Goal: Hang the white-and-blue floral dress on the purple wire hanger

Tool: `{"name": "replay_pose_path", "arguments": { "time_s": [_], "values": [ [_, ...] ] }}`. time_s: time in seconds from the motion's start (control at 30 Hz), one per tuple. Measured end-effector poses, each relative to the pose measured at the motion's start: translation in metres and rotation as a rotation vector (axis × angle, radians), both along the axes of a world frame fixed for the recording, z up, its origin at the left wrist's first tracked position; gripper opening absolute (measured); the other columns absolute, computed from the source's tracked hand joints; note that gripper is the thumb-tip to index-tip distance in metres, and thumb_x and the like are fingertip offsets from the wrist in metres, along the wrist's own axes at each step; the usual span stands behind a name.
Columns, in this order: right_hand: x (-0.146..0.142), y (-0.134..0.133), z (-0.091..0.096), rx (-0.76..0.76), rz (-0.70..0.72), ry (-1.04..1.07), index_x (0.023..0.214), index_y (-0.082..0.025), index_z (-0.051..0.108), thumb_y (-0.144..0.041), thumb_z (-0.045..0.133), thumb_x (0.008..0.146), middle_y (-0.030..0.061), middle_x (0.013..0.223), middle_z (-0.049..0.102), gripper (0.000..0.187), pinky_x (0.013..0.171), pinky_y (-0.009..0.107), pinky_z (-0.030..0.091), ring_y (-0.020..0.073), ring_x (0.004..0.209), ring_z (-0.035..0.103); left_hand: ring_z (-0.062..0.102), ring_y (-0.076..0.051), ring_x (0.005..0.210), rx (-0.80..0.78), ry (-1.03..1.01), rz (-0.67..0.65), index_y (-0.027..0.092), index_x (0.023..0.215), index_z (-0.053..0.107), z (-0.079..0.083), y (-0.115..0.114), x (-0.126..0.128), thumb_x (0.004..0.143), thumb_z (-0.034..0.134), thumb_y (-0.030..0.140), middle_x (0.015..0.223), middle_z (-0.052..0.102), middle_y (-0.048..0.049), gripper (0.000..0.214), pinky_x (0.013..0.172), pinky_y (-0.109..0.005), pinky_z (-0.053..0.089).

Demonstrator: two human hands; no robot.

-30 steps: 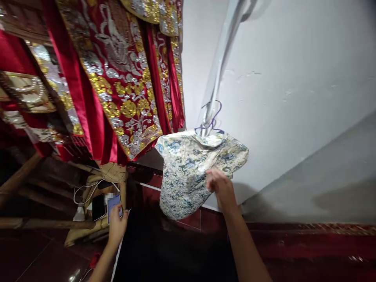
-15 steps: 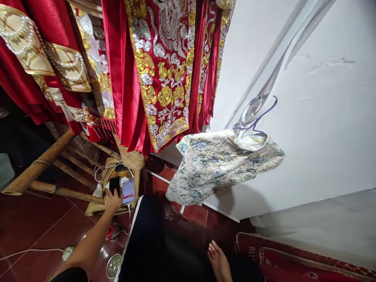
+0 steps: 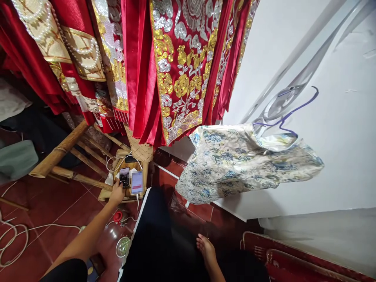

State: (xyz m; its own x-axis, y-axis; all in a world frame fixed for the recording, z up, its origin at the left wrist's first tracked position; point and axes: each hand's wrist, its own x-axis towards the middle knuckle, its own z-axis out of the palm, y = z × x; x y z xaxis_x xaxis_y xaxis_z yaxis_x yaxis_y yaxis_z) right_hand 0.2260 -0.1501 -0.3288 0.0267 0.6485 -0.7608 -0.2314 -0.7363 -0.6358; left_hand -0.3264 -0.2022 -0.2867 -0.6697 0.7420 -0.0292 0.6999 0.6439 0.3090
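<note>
The left hand (image 3: 117,192) is touching the lower left of a black rectangular smartphone (image 3: 124,177) whose screen is glowing; I cannot tell whether the fingers are gripping it or only resting on it. The phone is lying on a low tan bamboo bench (image 3: 104,195). A second smartphone with a pale purple screen (image 3: 137,182) is lying just beside it, on the right, with a thin white cable (image 3: 137,199) running from its bottom edge. The right hand (image 3: 206,250) is hanging well apart from the bench, its fingers loosely extended and its grasp relaxed. Beyond it, a cream short-sleeved blouse with blue floral print (image 3: 235,160) is hanging near the white wall (image 3: 343,156), a thin purple hanger (image 3: 293,111) rising out of its collar. Red satin garments with gold and silver sequins (image 3: 182,78) are hanging to the left of the blouse.
</note>
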Motion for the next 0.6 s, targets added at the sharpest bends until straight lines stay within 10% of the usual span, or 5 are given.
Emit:
{"name": "replay_pose_path", "arguments": {
  "time_s": [0.2, 0.6],
  "values": [
    [0.005, -0.007, -0.002, 0.023, 0.033, 0.002, 0.082, -0.014, 0.069, -0.053, 0.088, 0.039, 0.0065, 0.070, 0.073, 0.062, 0.057, 0.028, 0.051, 0.0188, 0.062, 0.067, 0.022, -0.034, 0.147, -0.082, 0.036, 0.024, 0.005, 0.134, 0.052, -0.008, 0.003, 0.025, 0.071, 0.053, 0.005, 0.158, 0.028, -0.0224, 0.063, 0.119, -0.046, 0.023],
    [0.005, -0.011, -0.012, 0.076, 0.080, -0.032, 0.082, -0.014, 0.069, -0.055, 0.087, 0.043, 0.0065, 0.070, 0.073, 0.059, 0.054, 0.027, 0.051, 0.0181, 0.060, 0.067, 0.030, -0.036, 0.141, 0.058, 0.054, 0.112, 0.004, 0.122, 0.049, -0.002, 0.008, 0.041, 0.073, 0.050, 0.005, 0.147, 0.035, -0.0264, 0.049, 0.115, -0.048, 0.028]
  ]
}}
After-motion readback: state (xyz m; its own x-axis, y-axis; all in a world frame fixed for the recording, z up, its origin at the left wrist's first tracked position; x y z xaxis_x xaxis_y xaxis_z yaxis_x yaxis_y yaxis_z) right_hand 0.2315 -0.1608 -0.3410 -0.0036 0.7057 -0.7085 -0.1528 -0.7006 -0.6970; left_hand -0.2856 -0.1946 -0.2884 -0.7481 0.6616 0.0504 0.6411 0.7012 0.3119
